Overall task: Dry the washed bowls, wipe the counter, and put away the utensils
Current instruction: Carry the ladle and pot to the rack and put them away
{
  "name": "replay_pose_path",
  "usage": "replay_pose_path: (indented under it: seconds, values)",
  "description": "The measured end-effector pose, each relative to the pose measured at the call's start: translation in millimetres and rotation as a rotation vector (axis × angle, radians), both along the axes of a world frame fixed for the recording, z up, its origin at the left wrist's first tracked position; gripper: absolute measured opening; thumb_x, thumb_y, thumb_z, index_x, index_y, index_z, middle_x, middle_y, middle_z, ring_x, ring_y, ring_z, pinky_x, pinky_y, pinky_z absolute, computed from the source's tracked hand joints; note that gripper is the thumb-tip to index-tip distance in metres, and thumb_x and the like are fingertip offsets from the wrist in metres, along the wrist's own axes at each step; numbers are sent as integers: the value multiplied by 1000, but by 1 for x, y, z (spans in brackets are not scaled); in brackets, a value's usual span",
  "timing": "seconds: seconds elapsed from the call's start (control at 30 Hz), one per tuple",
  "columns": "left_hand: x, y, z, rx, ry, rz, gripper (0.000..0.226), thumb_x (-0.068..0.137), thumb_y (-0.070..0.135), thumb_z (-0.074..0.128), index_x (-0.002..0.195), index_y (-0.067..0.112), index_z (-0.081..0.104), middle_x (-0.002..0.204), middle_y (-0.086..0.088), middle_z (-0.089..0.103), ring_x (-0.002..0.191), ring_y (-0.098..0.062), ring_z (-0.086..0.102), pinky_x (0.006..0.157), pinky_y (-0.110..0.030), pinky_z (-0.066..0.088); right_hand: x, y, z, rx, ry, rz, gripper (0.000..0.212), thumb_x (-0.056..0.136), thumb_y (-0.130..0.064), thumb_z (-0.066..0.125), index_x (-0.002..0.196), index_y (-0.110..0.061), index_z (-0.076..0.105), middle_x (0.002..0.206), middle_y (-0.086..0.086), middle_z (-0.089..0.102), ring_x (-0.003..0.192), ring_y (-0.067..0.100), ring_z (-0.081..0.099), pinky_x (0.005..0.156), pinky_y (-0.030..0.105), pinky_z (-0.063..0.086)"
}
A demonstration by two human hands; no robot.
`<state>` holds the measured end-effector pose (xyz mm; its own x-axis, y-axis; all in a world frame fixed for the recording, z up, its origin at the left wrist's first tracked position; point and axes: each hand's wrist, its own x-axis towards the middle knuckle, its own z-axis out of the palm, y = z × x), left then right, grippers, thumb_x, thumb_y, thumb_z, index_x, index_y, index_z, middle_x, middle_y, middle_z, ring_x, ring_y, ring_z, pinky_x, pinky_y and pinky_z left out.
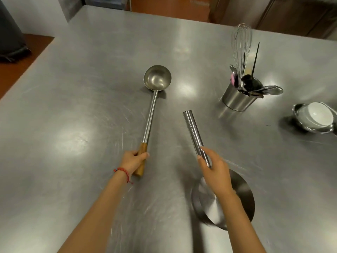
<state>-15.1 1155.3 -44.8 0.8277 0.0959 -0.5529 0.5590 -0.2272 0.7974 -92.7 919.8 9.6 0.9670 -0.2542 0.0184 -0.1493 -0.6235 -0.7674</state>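
My left hand grips the wooden end of a long steel ladle, whose bowl rests on the steel counter further out. My right hand holds the tubular steel handle of a steel pan or large scoop. The handle points away from me, and the round body lies under my right wrist, partly hidden. At the back right a steel utensil holder holds a whisk, spoons and dark sticks.
Stacked bowls, white inside steel, sit at the right edge of the counter. The counter's left edge drops to a brown floor, where a dark bin stands at the far left. Cabinets line the far right.
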Motion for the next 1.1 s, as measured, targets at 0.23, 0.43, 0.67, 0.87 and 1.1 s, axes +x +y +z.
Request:
replay_pose_path:
  seconds: [0.23,0.43,0.67,0.87,1.1]
  values:
    - [-7,7,8,-510,146,64,15,89,21,56,92,6,54,62,-6,56,36,-10,50,33,-18,42,40,-19,4,51,-39,26,33,89,-24,58,122,-21,58,111,-15,54,101,0,47,80,3,33]
    - [-10,-1,7,-486,122,87,30,92,36,48,89,7,56,47,1,54,33,-9,46,32,-16,38,91,-34,9,125,-45,74,36,86,-21,62,122,-17,57,116,-7,58,105,9,53,89,22,38]
    - [-16,-3,5,-471,114,88,30,92,34,48,93,5,57,48,-2,53,33,-11,46,32,-17,38,147,-26,4,305,198,116,56,78,-29,72,127,-12,51,102,8,65,90,18,64,79,24,49]
    - [-22,-4,4,-446,103,83,30,92,33,47,94,4,57,53,-5,52,32,-11,45,32,-17,38,153,-36,-3,385,184,49,24,78,-16,72,98,-4,68,66,-3,64,51,-1,60,54,12,49]
    - [-28,-6,-1,-460,107,117,29,92,32,49,91,4,57,49,-5,51,30,-13,43,31,-15,37,117,-122,0,476,109,-324,20,80,-21,69,92,-5,65,67,3,59,60,14,56,64,30,51]
